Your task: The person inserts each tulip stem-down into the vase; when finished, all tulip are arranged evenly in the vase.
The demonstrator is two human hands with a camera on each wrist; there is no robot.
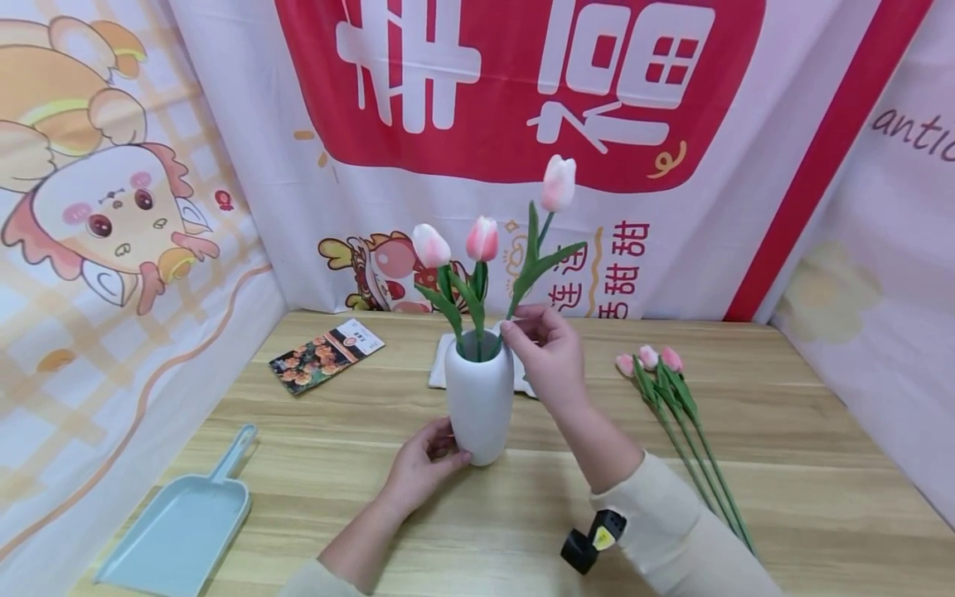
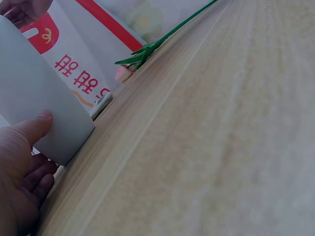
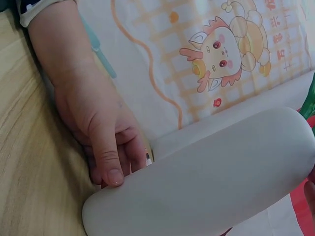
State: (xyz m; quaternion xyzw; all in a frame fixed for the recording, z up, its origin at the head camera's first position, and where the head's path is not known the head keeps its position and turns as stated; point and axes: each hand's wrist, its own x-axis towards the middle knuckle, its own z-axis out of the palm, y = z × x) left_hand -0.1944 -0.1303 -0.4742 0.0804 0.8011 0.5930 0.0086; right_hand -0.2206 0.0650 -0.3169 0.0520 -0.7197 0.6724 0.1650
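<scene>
On the surface stands the white vase; the left hand grips it low, the right hand pinches the tall flower beside the vase's opening; it seems best to keep the vase steady, lowering the flower gently

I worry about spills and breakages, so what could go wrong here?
The left hand holds the tall vase near its base, so a push up top might tip it. The tulip pinched by the right hand has spread leaves, which may catch going in.
</scene>
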